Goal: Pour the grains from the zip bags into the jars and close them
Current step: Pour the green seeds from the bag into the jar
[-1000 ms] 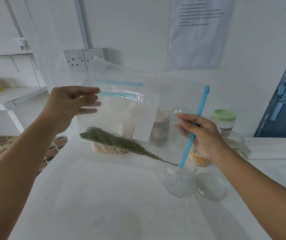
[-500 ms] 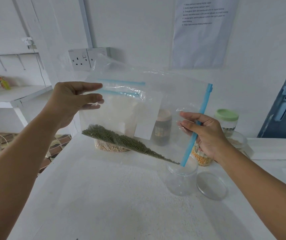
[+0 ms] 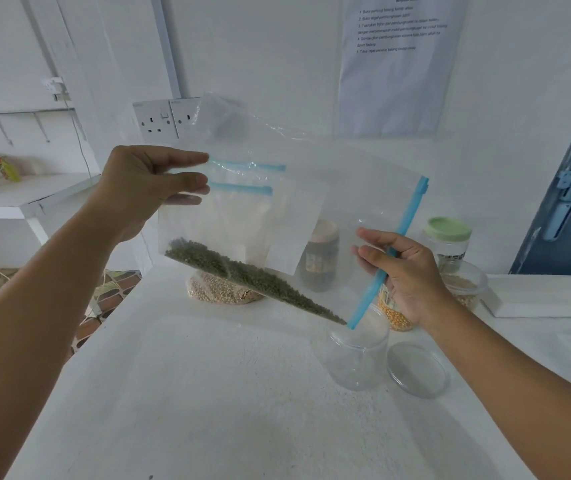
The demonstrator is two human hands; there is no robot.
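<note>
- Head view, only one camera. Both forearms reach in from the near corners toward mid-frame, over a white table (image 3: 208, 393).
- Left hand (image 3: 138, 192): raised, palm facing right, wrist roughly straight. Thumb on top, fingers stacked below it, pinching the left edge of a clear zip bag (image 3: 329, 202). Fingertips partly behind the plastic.
- Right hand (image 3: 405, 271): lower and further right, back of the hand toward the camera, fingers loosely curled. Thumb and fingers grip the bag's mouth edge at its blue zip strip (image 3: 398, 244).
- Bag held up in the air, tilted down to the right. Zip strip runs diagonally from upper right down to lower left.
- Green grains (image 3: 242, 275) lie in a long wedge along the bag's lower edge, thick at left, thinning to a point at right by the strip's lower end.
- Strip's lower end sits at the mouth of an open clear jar (image 3: 356, 362) on the table. Cannot tell if any grains are in the jar; it looks see-through.
- Clear lid (image 3: 417, 370) lies flat on the table just right of that jar.
- Far side of the table, seen partly through the bag: bag of pale grains (image 3: 221, 292), dark jar (image 3: 320, 261), jar of yellow kernels (image 3: 395, 313) behind the right hand, green-lidded jar (image 3: 448, 244), clear tub of pale grains (image 3: 464, 289).
- Wall behind: double socket (image 3: 163, 121), printed sheet (image 3: 395, 64).
</note>
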